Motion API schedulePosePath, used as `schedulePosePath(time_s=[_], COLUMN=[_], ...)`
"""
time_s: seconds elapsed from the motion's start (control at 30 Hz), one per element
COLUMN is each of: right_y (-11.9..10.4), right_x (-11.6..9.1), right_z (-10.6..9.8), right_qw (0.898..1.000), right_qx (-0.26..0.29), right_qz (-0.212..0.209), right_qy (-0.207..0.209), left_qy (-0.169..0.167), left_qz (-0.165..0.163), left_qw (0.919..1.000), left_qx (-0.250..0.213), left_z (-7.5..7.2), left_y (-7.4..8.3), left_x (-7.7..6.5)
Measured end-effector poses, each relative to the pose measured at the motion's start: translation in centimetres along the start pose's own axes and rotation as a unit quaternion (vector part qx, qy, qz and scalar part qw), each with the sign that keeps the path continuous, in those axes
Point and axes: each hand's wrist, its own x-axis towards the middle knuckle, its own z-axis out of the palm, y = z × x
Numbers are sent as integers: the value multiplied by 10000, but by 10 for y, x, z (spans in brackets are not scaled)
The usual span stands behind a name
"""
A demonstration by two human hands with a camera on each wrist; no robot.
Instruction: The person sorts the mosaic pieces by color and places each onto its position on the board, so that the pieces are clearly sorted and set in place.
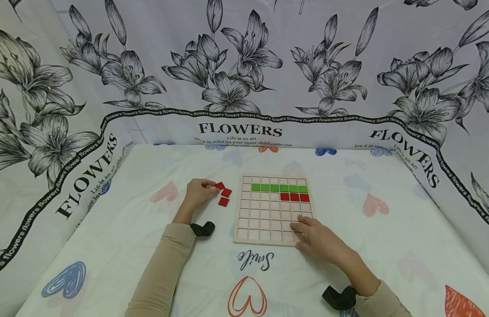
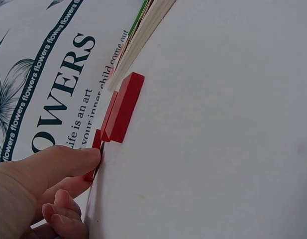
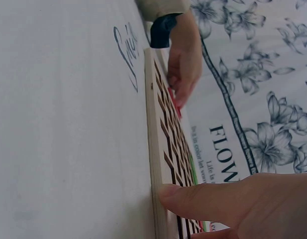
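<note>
A wooden grid board (image 1: 254,214) lies flat on the table, with a row of several green square tiles (image 1: 274,188) and three red tiles (image 1: 294,197) under its right end. Left of the board, my left hand (image 1: 198,192) pinches a red tile (image 1: 219,186) between thumb and fingers; the thumb partly covers this tile in the left wrist view. Two more red tiles, one upper (image 1: 226,193) and one lower (image 1: 223,201), lie close by. My right hand (image 1: 321,240) rests on the board's near right corner, its thumb (image 3: 193,196) on the wooden rim in the right wrist view.
A white cloth (image 1: 165,273) printed with hearts and the word Smile covers the table. Behind and at the sides hangs a curtain (image 1: 244,97) with flower drawings. A black wrist device (image 1: 203,229) sits on the left arm, another (image 1: 339,298) on the right.
</note>
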Motion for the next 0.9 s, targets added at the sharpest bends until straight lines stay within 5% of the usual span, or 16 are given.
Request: schedulePosePath(time_s=[0.9], right_y=[2], right_x=[1], right_z=[1], right_qw=[10000], right_qx=[-62], right_qz=[-6], right_qy=[-7], left_qy=[-72], left_qz=[389], left_qw=[9989], left_qx=[-264], left_z=[0], left_y=[8], left_x=[-5])
